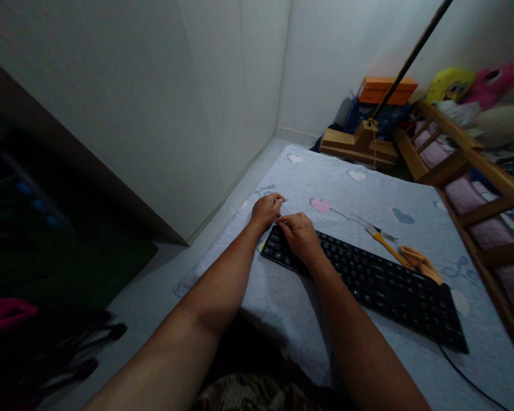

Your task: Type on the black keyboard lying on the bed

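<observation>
A black keyboard (377, 279) lies at a slant on a light blue cloth with heart patterns. My left hand (266, 210) is at its far left corner, fingers curled and thumb drawn in. Over the left end of the keys, my right hand (300, 234) is closed, its fingertips almost meeting the left hand's at the corner. Anything small between either hand's fingers is hidden. Behind the keyboard lie a brush (388, 245) with a yellow handle, a thin wire tool (364, 222) and a folded orange-brown cloth (420, 262).
The keyboard's cable (466, 377) trails off to the lower right. A pale cabinet (205, 114) stands to the left, and a wooden bed rail (475, 148) runs along the right. At the back are a wooden stand (360, 142) with a dark pole and an orange box (385, 90).
</observation>
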Action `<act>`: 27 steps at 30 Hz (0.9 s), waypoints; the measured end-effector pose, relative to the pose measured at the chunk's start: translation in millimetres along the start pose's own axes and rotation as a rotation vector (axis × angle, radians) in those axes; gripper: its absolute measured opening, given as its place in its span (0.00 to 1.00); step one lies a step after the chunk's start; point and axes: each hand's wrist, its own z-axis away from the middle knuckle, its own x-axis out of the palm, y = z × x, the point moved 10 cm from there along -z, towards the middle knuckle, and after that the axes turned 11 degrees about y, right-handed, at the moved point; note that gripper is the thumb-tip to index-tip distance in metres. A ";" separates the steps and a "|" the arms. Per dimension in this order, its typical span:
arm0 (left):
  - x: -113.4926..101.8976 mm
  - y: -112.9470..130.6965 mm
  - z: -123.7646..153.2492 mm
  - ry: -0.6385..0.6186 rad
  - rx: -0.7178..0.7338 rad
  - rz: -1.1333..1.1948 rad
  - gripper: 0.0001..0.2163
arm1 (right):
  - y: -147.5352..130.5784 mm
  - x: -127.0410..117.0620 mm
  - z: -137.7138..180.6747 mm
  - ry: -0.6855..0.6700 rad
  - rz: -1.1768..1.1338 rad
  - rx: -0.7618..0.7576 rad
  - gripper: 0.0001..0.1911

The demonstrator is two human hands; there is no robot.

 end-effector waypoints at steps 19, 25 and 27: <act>1.2 -1.0 -0.6 -0.006 0.011 -0.012 0.16 | -1.1 -0.4 1.5 -0.004 0.027 -0.003 0.11; 1.3 -1.5 -0.5 0.010 0.022 -0.019 0.16 | -6.0 -2.2 3.5 -0.009 0.007 -0.017 0.11; 0.5 -0.8 -0.7 0.018 0.028 -0.022 0.16 | -5.2 -3.0 3.2 -0.005 0.002 -0.016 0.11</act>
